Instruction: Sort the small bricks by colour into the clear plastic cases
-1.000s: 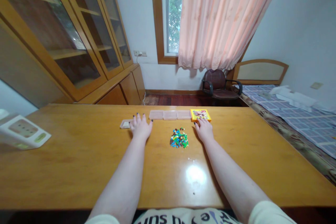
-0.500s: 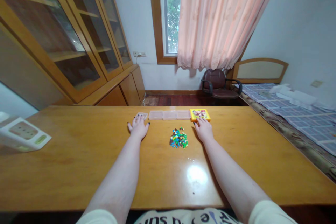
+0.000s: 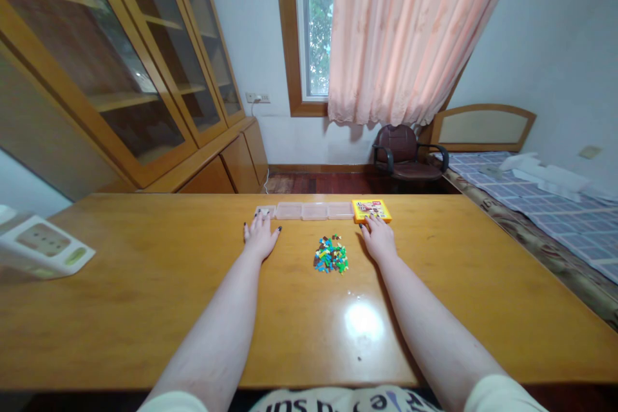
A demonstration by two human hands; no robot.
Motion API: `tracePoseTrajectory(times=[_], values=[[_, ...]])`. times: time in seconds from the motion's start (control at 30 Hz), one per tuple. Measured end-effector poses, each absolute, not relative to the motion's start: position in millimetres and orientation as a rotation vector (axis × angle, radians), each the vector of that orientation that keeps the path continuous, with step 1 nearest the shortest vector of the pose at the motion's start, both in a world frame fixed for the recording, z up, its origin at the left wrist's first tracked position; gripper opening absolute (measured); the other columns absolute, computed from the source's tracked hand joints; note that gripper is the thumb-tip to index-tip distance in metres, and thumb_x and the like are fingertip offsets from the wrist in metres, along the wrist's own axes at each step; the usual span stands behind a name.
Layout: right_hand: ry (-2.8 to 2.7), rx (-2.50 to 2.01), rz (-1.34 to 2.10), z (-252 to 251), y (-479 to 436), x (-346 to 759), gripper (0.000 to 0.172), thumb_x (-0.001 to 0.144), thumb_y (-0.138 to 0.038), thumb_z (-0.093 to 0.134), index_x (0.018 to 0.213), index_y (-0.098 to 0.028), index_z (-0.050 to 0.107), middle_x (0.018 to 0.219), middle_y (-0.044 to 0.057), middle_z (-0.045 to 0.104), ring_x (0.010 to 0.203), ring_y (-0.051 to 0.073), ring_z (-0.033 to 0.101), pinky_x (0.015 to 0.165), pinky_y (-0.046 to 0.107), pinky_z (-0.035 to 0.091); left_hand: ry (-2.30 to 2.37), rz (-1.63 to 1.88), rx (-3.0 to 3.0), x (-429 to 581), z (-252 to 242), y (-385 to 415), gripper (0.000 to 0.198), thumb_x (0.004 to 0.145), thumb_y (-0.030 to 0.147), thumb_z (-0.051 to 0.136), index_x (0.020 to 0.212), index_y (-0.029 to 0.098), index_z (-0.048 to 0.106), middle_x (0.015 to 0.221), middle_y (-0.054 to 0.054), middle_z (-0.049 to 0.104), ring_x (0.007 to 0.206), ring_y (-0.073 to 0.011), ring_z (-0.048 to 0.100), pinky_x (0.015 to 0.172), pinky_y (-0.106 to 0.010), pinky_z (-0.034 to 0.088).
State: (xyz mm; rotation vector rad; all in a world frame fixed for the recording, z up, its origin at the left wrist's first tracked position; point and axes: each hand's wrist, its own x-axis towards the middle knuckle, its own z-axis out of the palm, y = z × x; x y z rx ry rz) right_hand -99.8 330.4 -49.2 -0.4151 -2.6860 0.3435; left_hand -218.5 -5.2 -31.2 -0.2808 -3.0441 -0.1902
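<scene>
My left hand [image 3: 261, 235] lies with fingers spread at the near edge of the leftmost clear plastic tray [image 3: 266, 211], its fingertips touching or just over it. To the right, several shallow clear trays [image 3: 290, 210] continue the row. At the row's right end is a yellow box [image 3: 371, 209] with a printed top. My right hand [image 3: 378, 238] rests with its fingertips on that box's near edge, fingers extended. Between the hands and nearer to me sits a loose pile of small building bricks [image 3: 331, 256] in green, blue, brown, yellow and white.
All of this stands on a glossy wooden table [image 3: 183, 283]. A white device with an oval green mark [image 3: 46, 248] is at the table's left end. Beyond are a glass-door cabinet [image 3: 159, 64], a brown armchair [image 3: 405, 151] and a bed [image 3: 535, 206] on the right.
My left hand has shifted slightly to the right and back toward me, uncovering more of the leftmost tray. My right hand stays at the yellow box. The view has moved slightly.
</scene>
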Motion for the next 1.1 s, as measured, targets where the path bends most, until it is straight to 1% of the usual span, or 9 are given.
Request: tracePoseTrajectory(times=[0.2, 0.37, 0.47, 0.57, 0.67, 0.77, 0.87, 1.0, 1.1], values=[[-2.711, -0.434, 0.329, -48.0, 328.0, -98.9, 0.045, 0.091, -0.038, 0.040, 0.126, -0.014, 0.055, 0.136, 0.012, 0.049, 0.127, 0.027, 0.039, 0.104, 0.041, 0.027, -3.063, -0.229, -0.337, -217.9, -31.6, -4.8, 0.067, 0.090, 0.047, 0.031, 0.146, 0.012, 0.018, 0.153, -0.016, 0.014, 0.140, -0.0282, 0.017, 0.112, -0.055, 0.011], [-2.721, -0.401, 0.310, -46.4, 328.4, -96.8, 0.045, 0.091, -0.037, 0.042, 0.127, -0.013, 0.053, 0.137, 0.014, 0.048, 0.128, 0.027, 0.038, 0.105, 0.042, 0.026, -3.003, -0.264, -0.344, -219.0, -33.5, -6.9, 0.068, 0.090, 0.046, 0.034, 0.145, 0.010, 0.020, 0.153, -0.017, 0.011, 0.140, -0.0302, 0.018, 0.113, -0.053, 0.011], [-2.670, -0.327, 0.322, -42.6, 324.7, -91.5, 0.041, 0.090, -0.033, 0.044, 0.124, -0.013, 0.055, 0.132, 0.014, 0.053, 0.124, 0.025, 0.043, 0.104, 0.041, 0.028, -2.937, -0.368, -0.419, -207.0, -26.9, -0.5, 0.063, 0.090, 0.039, 0.036, 0.144, 0.009, 0.023, 0.152, -0.016, 0.020, 0.140, -0.0273, 0.019, 0.114, -0.048, 0.014], [-2.697, -0.058, 0.368, -35.8, 311.7, -84.1, 0.036, 0.090, -0.030, 0.044, 0.120, -0.016, 0.059, 0.125, 0.010, 0.059, 0.116, 0.022, 0.050, 0.102, 0.035, 0.033, -2.833, -0.457, -0.834, -176.0, -19.2, 23.9, 0.053, 0.090, 0.031, 0.035, 0.141, 0.016, 0.032, 0.148, -0.008, 0.032, 0.138, -0.0200, 0.025, 0.116, -0.040, 0.014], [-2.795, 0.210, 0.471, -27.6, 293.1, -82.2, 0.032, 0.090, -0.025, 0.043, 0.117, -0.020, 0.060, 0.121, 0.006, 0.061, 0.112, 0.017, 0.052, 0.099, 0.029, 0.035, -2.814, -0.560, -1.168, -140.8, -17.1, 61.7, 0.055, 0.088, 0.032, 0.040, 0.141, 0.019, 0.034, 0.148, -0.006, 0.033, 0.136, -0.0190, 0.029, 0.115, -0.038, 0.019], [-2.874, 0.069, 0.530, -20.4, 278.3, -87.6, 0.033, 0.087, -0.017, 0.044, 0.114, -0.018, 0.062, 0.111, 0.007, 0.066, 0.105, 0.019, 0.057, 0.093, 0.028, 0.039, -2.912, -0.659, -1.126, -124.1, -19.4, 95.0, 0.054, 0.087, 0.033, 0.041, 0.139, 0.015, 0.038, 0.147, -0.009, 0.035, 0.135, -0.0211, 0.032, 0.113, -0.036, 0.025], [-2.888, -0.088, 0.497, -18.5, 271.9, -92.0, 0.031, 0.086, -0.017, 0.044, 0.108, -0.018, 0.065, 0.104, 0.008, 0.068, 0.100, 0.021, 0.058, 0.090, 0.031, 0.041, -2.971, -0.688, -1.101, -127.8, -22.8, 110.1, 0.057, 0.087, 0.035, 0.040, 0.141, 0.014, 0.035, 0.148, -0.010, 0.033, 0.137, -0.0220, 0.028, 0.114, -0.037, 0.022], [-2.838, 0.033, 0.522, -27.2, 271.6, -88.6, 0.037, 0.086, -0.013, 0.041, 0.115, -0.017, 0.062, 0.119, 0.008, 0.063, 0.113, 0.019, 0.053, 0.100, 0.031, 0.035, -2.944, -0.605, -1.278, -134.2, -29.2, 108.4, 0.060, 0.087, 0.038, 0.040, 0.144, 0.021, 0.028, 0.151, -0.006, 0.025, 0.140, -0.0219, 0.020, 0.116, -0.045, 0.012], [-2.879, 0.038, 0.553, -33.5, 270.6, -85.4, 0.042, 0.088, -0.015, 0.038, 0.127, -0.016, 0.054, 0.135, 0.009, 0.051, 0.127, 0.020, 0.042, 0.107, 0.035, 0.029, -2.913, -0.566, -1.405, -130.9, -33.0, 105.8, 0.063, 0.088, 0.041, 0.040, 0.146, 0.022, 0.023, 0.152, -0.006, 0.023, 0.140, -0.0219, 0.019, 0.116, -0.046, 0.009]])
